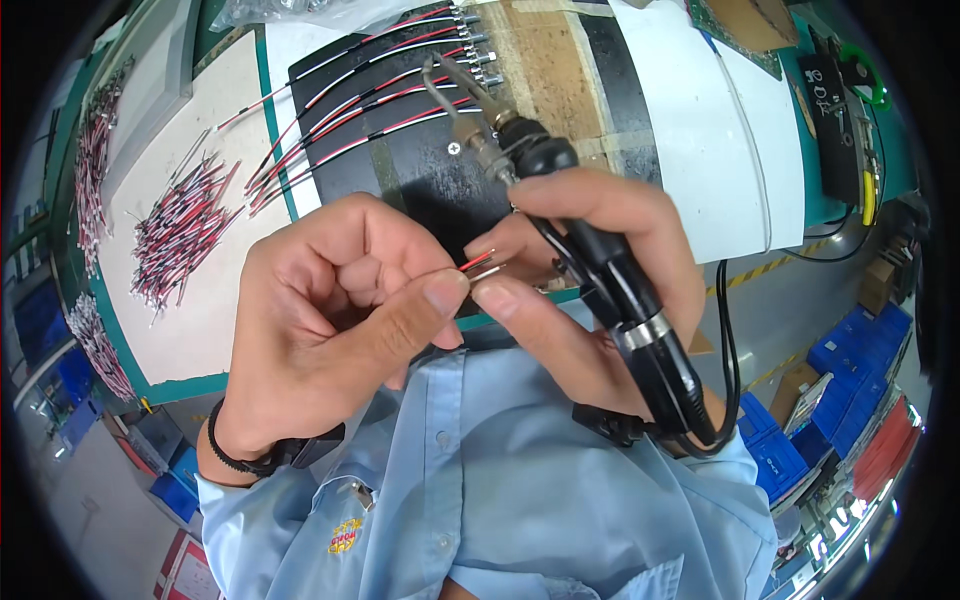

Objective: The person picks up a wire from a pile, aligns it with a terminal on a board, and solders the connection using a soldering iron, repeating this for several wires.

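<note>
Wires (480, 261) are held by left fingers (443, 293), handpiece (617, 275) by right fingers (610, 197), green bench (190, 388) ahead, blue bins (772, 462) rightward.

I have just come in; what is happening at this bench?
The person's left hand pinches thin red and white wires. The right hand holds a black soldering iron, its tips away from those wires. Wired metal connectors sit in a row on the black board; a wire heap lies at left.
</note>
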The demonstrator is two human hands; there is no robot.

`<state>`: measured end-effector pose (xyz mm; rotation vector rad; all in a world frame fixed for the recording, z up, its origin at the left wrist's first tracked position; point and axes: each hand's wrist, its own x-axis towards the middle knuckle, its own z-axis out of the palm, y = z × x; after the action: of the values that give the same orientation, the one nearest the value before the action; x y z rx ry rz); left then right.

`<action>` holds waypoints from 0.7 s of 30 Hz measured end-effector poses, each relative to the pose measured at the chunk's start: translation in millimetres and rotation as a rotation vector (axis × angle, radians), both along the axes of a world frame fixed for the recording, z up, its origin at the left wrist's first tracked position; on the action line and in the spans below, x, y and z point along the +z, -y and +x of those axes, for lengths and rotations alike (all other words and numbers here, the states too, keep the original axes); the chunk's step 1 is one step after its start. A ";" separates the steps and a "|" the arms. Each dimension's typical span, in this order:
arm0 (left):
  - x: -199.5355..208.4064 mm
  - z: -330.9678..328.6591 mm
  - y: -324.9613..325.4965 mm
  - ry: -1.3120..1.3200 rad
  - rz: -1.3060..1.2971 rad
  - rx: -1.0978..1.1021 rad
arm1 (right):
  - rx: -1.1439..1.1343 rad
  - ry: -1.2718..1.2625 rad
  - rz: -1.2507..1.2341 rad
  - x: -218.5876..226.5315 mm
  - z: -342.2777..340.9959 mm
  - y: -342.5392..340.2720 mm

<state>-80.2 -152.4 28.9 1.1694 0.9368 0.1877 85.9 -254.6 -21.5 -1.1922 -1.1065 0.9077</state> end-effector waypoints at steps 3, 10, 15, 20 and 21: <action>-5.7 0.6 -2.1 0.027 0.084 -0.049 | -0.008 0.068 0.012 -3.3 1.4 -1.4; -12.5 3.9 -1.5 0.066 0.179 -0.039 | -0.046 0.049 0.021 -3.5 3.9 -7.3; -10.1 12.4 -8.2 0.018 0.107 -0.041 | -0.080 0.019 -0.035 -3.1 7.1 -11.7; -12.0 21.5 -16.2 0.036 0.094 -0.036 | -0.101 0.024 -0.117 -2.2 10.6 -10.9; -10.6 22.3 -17.7 0.026 0.058 -0.027 | -0.095 0.049 -0.105 -2.9 11.4 -11.1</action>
<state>-57.9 -134.7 18.2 1.2294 0.8977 0.2087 97.3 -243.4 -24.5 -1.3487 -1.0423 0.8764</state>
